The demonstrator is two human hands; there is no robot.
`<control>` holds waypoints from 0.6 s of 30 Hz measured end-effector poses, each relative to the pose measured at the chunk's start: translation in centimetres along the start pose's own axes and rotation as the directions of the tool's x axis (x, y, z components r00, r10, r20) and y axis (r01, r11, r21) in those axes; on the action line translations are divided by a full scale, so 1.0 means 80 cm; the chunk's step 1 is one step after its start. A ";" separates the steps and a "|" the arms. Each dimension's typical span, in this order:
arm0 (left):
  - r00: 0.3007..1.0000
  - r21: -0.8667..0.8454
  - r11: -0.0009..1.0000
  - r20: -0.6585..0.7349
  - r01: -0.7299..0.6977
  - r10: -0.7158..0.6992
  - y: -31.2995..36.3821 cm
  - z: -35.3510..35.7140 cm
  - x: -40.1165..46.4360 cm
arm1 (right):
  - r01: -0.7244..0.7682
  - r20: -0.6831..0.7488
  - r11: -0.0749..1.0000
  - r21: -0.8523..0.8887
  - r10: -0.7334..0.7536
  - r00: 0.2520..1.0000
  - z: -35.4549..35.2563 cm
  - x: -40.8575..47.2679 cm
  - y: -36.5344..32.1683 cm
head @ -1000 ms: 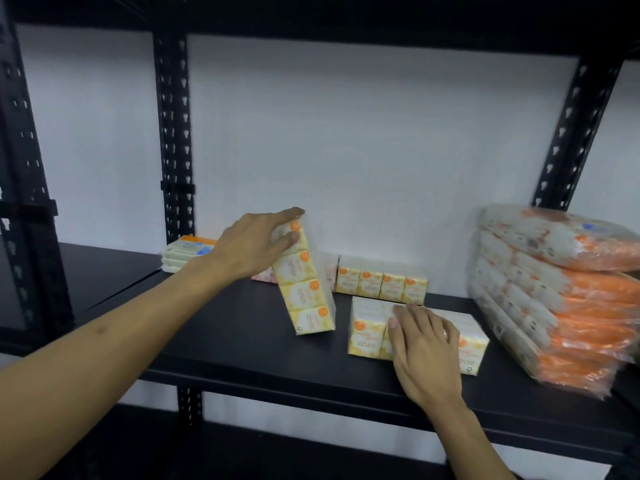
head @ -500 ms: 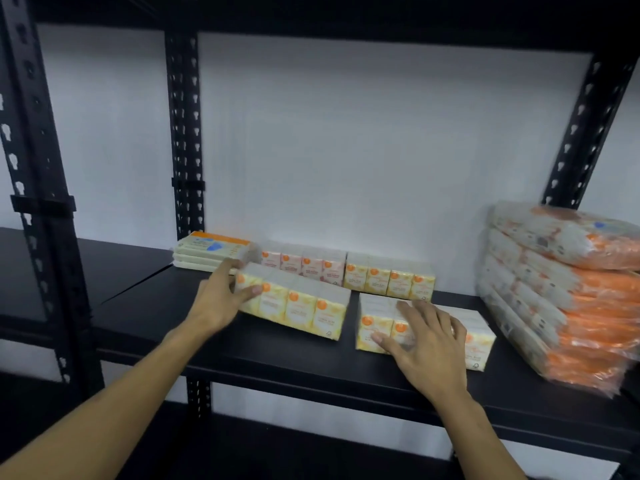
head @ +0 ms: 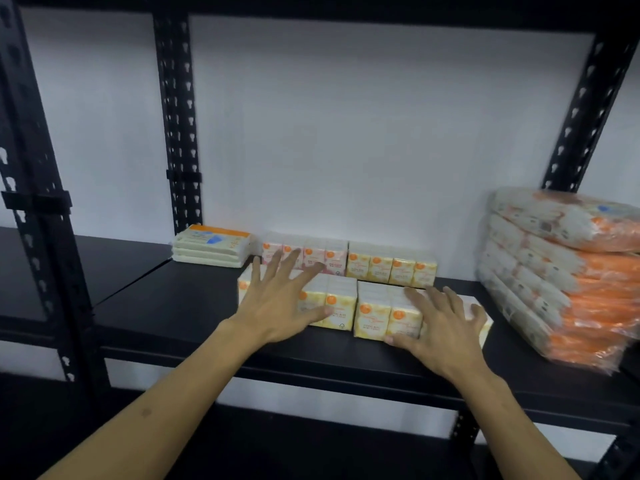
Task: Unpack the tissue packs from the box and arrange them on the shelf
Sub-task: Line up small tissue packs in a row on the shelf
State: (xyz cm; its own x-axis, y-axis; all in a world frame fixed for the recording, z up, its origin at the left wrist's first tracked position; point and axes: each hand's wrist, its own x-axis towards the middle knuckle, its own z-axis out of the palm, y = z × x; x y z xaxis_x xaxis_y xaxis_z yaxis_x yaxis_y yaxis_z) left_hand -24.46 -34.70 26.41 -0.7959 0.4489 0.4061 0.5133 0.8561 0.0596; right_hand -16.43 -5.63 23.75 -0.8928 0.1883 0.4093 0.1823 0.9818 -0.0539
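Your two hands are apart, fingers spread flat. Your left hand (head: 280,306) rests on the left front tissue pack (head: 332,306), near the front edge of the shelf (head: 166,306). Your right hand (head: 440,323) rests on the right front tissue pack (head: 381,313), just beside the first. Behind them, by the back edge, stand a pink pack (head: 311,252) and a yellow pack (head: 391,266). A flat pack (head: 211,245) lies at the back left. Big orange bags (head: 568,271) pile up at the right end.

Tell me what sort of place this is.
Probably a stockroom or shop storage area. A black slotted-upright metal shelf against a bare white wall holds rows of small tissue packs and a stack of larger wrapped orange packs, goods in bulk.
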 end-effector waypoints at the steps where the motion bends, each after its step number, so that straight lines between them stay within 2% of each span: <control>1: 0.999 0.021 1.000 0.042 0.006 -0.007 0.001 0.008 0.005 | -0.002 -0.011 1.000 -0.002 0.002 1.000 0.002 0.001 -0.002; 3: 0.999 0.096 0.995 0.041 -0.009 0.005 -0.005 0.027 0.009 | -0.004 -0.028 1.000 0.002 0.004 1.000 0.007 0.006 -0.005; 5: 0.999 0.142 0.990 -0.026 -0.020 0.024 -0.016 0.043 0.009 | 0.005 -0.043 1.000 -0.003 -0.005 0.999 0.014 0.014 -0.007; 9: 0.994 0.103 0.994 -0.104 -0.028 0.039 -0.033 0.064 0.025 | 0.026 -0.071 1.000 -0.008 -0.026 0.997 0.031 0.035 -0.012; 18: 0.991 0.108 0.993 -0.120 -0.039 0.052 -0.057 0.086 0.074 | 0.015 -0.078 1.000 -0.006 -0.016 0.997 0.057 0.084 -0.018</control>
State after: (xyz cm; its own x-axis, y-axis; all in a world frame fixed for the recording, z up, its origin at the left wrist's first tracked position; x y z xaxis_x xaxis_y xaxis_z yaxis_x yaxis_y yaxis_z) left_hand -33.69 -34.21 22.27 -0.7242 0.4590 0.5147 0.5062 0.8606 -0.0553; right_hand -24.60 -5.62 22.43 -0.8605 0.1700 0.4803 0.1710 0.9844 -0.0419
